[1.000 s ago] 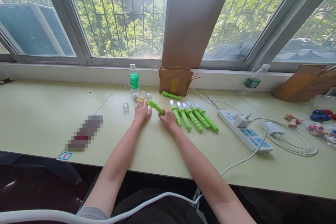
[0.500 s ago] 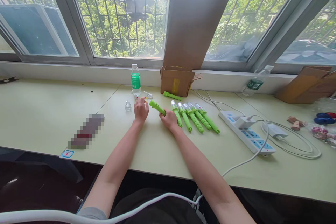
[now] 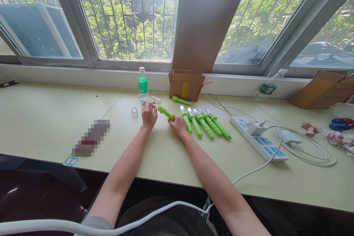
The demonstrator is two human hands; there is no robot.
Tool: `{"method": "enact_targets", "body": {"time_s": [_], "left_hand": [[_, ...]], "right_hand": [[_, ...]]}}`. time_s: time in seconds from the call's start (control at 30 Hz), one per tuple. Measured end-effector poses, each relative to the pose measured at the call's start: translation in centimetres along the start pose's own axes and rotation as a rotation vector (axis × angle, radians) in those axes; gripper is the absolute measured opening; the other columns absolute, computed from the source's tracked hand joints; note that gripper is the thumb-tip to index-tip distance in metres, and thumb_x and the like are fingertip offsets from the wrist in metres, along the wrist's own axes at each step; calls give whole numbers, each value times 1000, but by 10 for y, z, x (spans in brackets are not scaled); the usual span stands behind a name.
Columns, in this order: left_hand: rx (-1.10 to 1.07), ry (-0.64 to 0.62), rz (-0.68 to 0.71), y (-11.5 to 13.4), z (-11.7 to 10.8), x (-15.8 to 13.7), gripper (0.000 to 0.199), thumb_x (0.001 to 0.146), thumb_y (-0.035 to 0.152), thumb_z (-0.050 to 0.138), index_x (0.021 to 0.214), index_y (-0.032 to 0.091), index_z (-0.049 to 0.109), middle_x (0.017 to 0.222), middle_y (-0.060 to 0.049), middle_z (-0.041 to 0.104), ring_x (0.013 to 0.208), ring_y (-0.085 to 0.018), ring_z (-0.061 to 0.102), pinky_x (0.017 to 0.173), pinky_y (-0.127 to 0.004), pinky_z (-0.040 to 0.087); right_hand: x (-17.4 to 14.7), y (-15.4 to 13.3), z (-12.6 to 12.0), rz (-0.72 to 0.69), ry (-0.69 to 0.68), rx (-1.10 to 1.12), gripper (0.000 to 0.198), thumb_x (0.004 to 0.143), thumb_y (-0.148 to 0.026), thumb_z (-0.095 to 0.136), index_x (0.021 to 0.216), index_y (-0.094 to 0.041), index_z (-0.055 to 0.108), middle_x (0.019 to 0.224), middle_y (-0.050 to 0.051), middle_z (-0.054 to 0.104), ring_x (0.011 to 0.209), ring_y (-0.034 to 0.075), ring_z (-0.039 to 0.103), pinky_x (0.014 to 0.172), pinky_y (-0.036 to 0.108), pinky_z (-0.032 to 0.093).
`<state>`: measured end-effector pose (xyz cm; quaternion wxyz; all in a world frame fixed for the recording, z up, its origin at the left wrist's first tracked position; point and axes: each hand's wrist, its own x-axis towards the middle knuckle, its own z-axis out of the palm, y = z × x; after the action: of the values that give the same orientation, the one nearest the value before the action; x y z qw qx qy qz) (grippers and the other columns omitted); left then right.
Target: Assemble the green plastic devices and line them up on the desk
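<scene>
Head view: my right hand (image 3: pixel 178 124) is gripping a green stick (image 3: pixel 166 113) by its thinner part, probably leaving the wide end free facing my left hand (image 3: pixel 149 118), which is pinching a yellow bit (image 3: pixel 155 104) over the table (image 3: pixel 166 155); clear-topped sticks (image 3: pixel 206 128) are lying nearby.

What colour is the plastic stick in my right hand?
The plastic stick is bright green, shown in the head view.

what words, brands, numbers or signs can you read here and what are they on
No word or number is legible.
Green label on the left bottle: white print, too small to read.
Label on the right bottle: too small to read.
Sticker at the table edge: blue border, red mark, unreadable.
Pixelated patch: blurred out.
Green stick in the right hand: no lettering visible.
</scene>
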<state>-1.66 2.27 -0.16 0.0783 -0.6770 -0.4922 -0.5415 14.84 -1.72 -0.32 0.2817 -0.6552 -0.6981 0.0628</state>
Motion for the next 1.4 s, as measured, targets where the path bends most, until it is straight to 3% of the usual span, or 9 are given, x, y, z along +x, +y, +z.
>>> {"method": "enact_targets", "body": {"time_s": [0.67,1.0,1.4], "left_hand": [[-180,128,1,10,-8,3,32,79,17,51,111,20,47,78,-2,53,74,-17,54,77,-35,46],[-200,74,36,15,-12,3,28,76,15,50,103,20,48,87,-5,55,76,-17,55,76,-33,48],[-194,31,21,13,-10,1,32,73,11,48,104,20,48,84,-4,56,74,-16,55,74,-32,48]], "right_hand": [[0,1,-1,5,17,14,19,83,-35,48,81,-20,60,69,3,63,62,16,53,54,24,28],[-1,-2,-3,25,-13,-1,19,83,-33,48,84,-19,62,73,4,64,67,17,56,55,25,30],[-2,-2,-4,7,-1,3,18,82,-33,49,82,-20,61,72,4,64,65,17,55,55,25,29]]}}
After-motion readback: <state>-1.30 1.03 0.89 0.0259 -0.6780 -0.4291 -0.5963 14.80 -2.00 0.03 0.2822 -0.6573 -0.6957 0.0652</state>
